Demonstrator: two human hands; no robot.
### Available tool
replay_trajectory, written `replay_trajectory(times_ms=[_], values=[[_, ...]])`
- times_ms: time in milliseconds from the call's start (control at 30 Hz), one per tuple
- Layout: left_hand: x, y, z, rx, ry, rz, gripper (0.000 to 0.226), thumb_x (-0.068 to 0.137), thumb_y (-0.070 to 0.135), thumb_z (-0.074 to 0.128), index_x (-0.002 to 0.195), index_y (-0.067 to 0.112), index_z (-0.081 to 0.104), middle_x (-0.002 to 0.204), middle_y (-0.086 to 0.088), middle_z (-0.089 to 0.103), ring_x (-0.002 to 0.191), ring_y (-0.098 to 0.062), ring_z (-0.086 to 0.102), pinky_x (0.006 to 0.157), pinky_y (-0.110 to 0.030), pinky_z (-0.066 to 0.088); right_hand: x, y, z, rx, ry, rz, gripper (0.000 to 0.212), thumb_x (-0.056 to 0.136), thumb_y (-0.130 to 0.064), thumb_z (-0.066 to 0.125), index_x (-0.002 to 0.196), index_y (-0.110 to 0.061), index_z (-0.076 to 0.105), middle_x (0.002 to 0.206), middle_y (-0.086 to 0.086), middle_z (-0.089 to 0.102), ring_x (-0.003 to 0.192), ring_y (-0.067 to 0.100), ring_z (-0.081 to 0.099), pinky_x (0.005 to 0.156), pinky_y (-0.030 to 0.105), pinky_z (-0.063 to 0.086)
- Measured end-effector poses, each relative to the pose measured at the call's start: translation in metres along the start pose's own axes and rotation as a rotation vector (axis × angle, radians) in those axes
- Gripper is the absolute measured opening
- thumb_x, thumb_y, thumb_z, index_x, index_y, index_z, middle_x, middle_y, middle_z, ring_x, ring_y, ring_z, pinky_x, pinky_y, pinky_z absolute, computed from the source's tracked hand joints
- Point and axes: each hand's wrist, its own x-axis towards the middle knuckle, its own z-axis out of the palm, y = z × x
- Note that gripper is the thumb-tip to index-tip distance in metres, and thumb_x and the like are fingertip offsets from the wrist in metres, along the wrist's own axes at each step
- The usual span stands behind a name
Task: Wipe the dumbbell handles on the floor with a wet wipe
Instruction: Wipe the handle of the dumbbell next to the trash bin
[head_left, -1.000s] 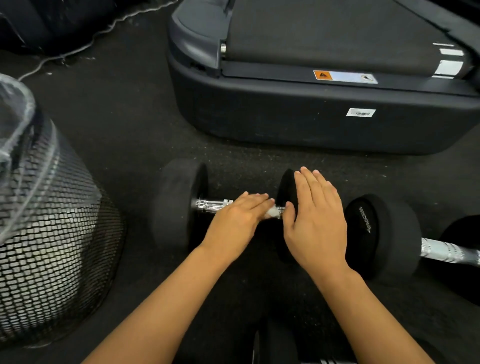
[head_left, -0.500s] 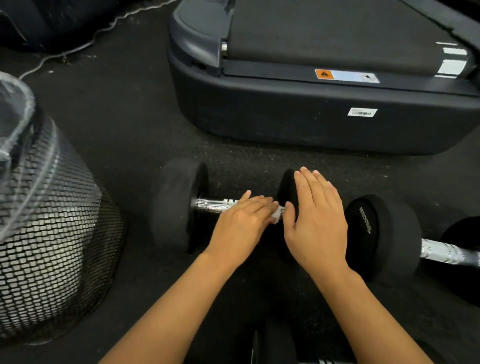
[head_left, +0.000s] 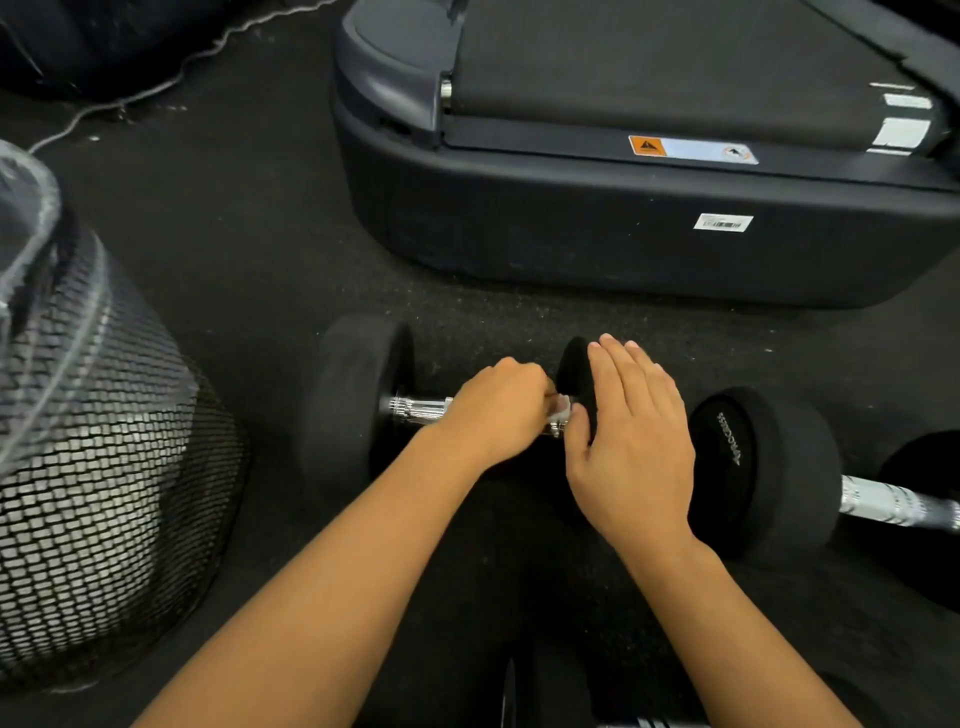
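Gripping wet wipe (head_left: 561, 414) on dumbbell handle (head_left: 421, 410), left hand (head_left: 493, 415) hides most; right hand (head_left: 631, 441) flat on weight.

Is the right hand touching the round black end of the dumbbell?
Touching. The head view shows the right hand lying flat, fingers straight, on the dumbbell's black weight, with no gap showing.

You are looking down at a dark, speckled rubber floor (head_left: 260, 249). A black dumbbell (head_left: 358, 400) lies on it directly under your hands, and a second dumbbell (head_left: 769, 467) lies just to their right. A treadmill base (head_left: 597, 234) stands beyond your hands, a mesh bin (head_left: 104, 467) to their left, and a thin cable (head_left: 130, 101) trails far beyond, to the left.
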Motion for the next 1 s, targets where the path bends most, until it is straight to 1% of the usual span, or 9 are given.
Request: replay_trajectory(times_ms=[67, 167, 233, 333, 500, 600, 733, 900, 1000], values=[[-0.009, -0.007, 0.012, 0.000, 0.134, 0.115, 0.021, 0.094, 0.026, 0.049, 0.107, 0.022, 0.065, 0.093, 0.000, 0.066, 0.086, -0.015, 0.062, 0.082, -0.035, 0.049, 0.000, -0.001, -0.001, 0.002, -0.003, 0.001, 0.049, 0.088, -0.023, 0.042, 0.133, -0.004, 0.047, 0.138, 0.011, 0.048, 0.132, 0.023, 0.037, 0.112, 0.032, 0.017], [-0.023, -0.018, 0.040, -0.039, 0.431, 0.311, 0.025, 0.090, 0.020, 0.053, 0.108, 0.011, 0.067, 0.106, -0.004, 0.069, 0.101, -0.016, 0.062, 0.103, -0.037, 0.040, 0.000, -0.001, 0.001, 0.001, -0.003, 0.006, 0.049, 0.087, -0.021, 0.046, 0.133, -0.004, 0.047, 0.138, 0.011, 0.048, 0.132, 0.023, 0.037, 0.112, 0.033, 0.018], [-0.029, -0.026, 0.055, 0.006, 0.617, 0.412, 0.024, 0.086, 0.015, 0.058, 0.106, 0.005, 0.068, 0.106, -0.009, 0.069, 0.102, -0.018, 0.063, 0.103, -0.038, 0.039, 0.001, -0.001, 0.000, 0.002, -0.002, 0.010, 0.049, 0.087, -0.021, 0.047, 0.133, -0.004, 0.047, 0.138, 0.010, 0.048, 0.132, 0.023, 0.037, 0.112, 0.033, 0.018], [-0.032, -0.038, 0.069, 0.049, 0.745, 0.486, 0.027, 0.083, 0.008, 0.069, 0.109, 0.002, 0.067, 0.112, -0.012, 0.067, 0.107, -0.021, 0.061, 0.102, -0.043, 0.041, 0.001, 0.000, 0.001, 0.001, -0.008, 0.004, 0.049, 0.087, -0.021, 0.048, 0.133, -0.004, 0.046, 0.138, 0.010, 0.048, 0.133, 0.023, 0.036, 0.112, 0.033, 0.018], [-0.032, -0.039, 0.071, 0.080, 0.732, 0.546, 0.028, 0.085, 0.004, 0.067, 0.112, 0.000, 0.064, 0.117, -0.014, 0.064, 0.112, -0.024, 0.059, 0.102, -0.044, 0.041, -0.001, -0.001, 0.001, 0.004, 0.008, -0.004, 0.048, 0.087, -0.020, 0.047, 0.133, -0.004, 0.047, 0.137, 0.011, 0.048, 0.132, 0.023, 0.036, 0.111, 0.031, 0.016], [-0.036, -0.046, 0.071, 0.065, 0.730, 0.508, 0.032, 0.085, 0.002, 0.066, 0.117, 0.000, 0.062, 0.121, -0.013, 0.062, 0.118, -0.023, 0.055, 0.105, -0.043, 0.038, 0.000, 0.001, 0.001, 0.006, 0.006, -0.003, 0.049, 0.087, -0.020, 0.049, 0.133, -0.004, 0.046, 0.138, 0.010, 0.048, 0.132, 0.024, 0.036, 0.111, 0.031, 0.016], [-0.032, -0.029, 0.070, 0.037, 0.643, 0.476, 0.032, 0.082, -0.004, 0.061, 0.114, -0.003, 0.062, 0.115, -0.017, 0.064, 0.112, -0.026, 0.058, 0.104, -0.045, 0.038, 0.001, -0.001, 0.002, 0.002, 0.012, 0.009, 0.048, 0.087, -0.019, 0.048, 0.132, -0.004, 0.047, 0.137, 0.011, 0.049, 0.132, 0.024, 0.037, 0.111, 0.031, 0.016], [-0.017, -0.023, 0.043, 0.080, 0.480, 0.324, 0.025, 0.089, 0.014, 0.054, 0.112, 0.012, 0.064, 0.107, -0.004, 0.067, 0.104, -0.015, 0.061, 0.108, -0.028, 0.025, 0.002, -0.001, 0.001, 0.005, 0.003, 0.006, 0.049, 0.087, -0.020, 0.047, 0.133, -0.004, 0.047, 0.137, 0.010, 0.048, 0.132, 0.023, 0.037, 0.111, 0.031, 0.016], [-0.019, -0.024, 0.038, 0.055, 0.491, 0.287, 0.021, 0.092, 0.018, 0.054, 0.111, 0.014, 0.064, 0.107, -0.001, 0.068, 0.104, -0.013, 0.060, 0.106, -0.026, 0.028, 0.000, -0.001, 0.000, 0.013, 0.015, 0.003, 0.049, 0.087, -0.020, 0.048, 0.133, -0.004, 0.046, 0.138, 0.010, 0.048, 0.132, 0.023, 0.036, 0.112, 0.031, 0.017]])
